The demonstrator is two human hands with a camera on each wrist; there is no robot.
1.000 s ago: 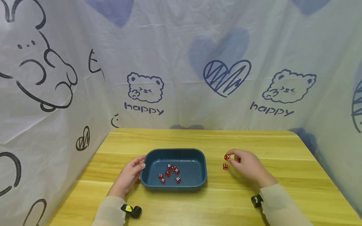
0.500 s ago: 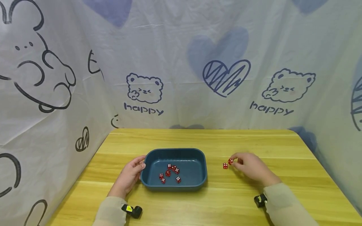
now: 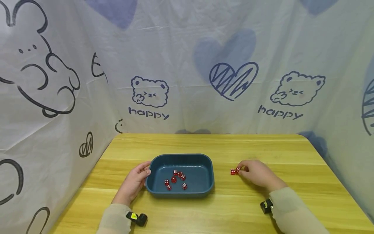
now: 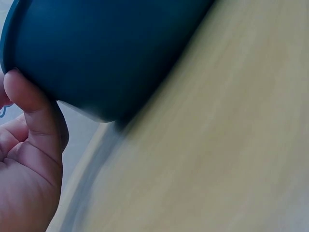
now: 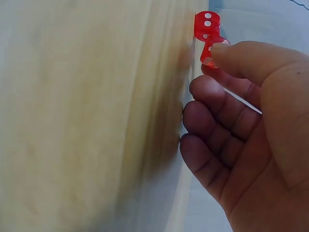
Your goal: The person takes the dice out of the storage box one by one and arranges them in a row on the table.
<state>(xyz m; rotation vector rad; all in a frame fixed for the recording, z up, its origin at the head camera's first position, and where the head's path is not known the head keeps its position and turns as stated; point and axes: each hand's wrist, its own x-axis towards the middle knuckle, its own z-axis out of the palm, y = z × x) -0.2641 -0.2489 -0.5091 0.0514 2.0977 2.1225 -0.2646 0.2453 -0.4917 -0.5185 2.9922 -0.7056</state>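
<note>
A dark blue rectangular tray (image 3: 179, 195) stands on the table with several red dice (image 3: 173, 179) lying inside. My left hand (image 3: 135, 180) grips its left end, thumb (image 4: 29, 96) at the rim and the other fingers partly hidden behind. To the right of the tray, my right hand (image 3: 258, 174) pinches a red die (image 5: 210, 52) between thumb and index finger, low over the table. Another red die (image 3: 232, 172) rests on the wood just left of the held one, and the two overlap in the right wrist view. The right hand's remaining fingers (image 5: 205, 159) are curled near the tabletop.
The yellow wood-grain table (image 3: 187, 214) ends at a white curtain (image 3: 187, 117) printed with hearts and bears, which also runs along both sides. A black wrist camera (image 3: 137, 218) is strapped to the left sleeve, another wrist camera (image 3: 266, 206) to the right.
The right hand has brought its die down and slightly right, then in beside the die on the table. The left hand and the tray have stayed in place.
</note>
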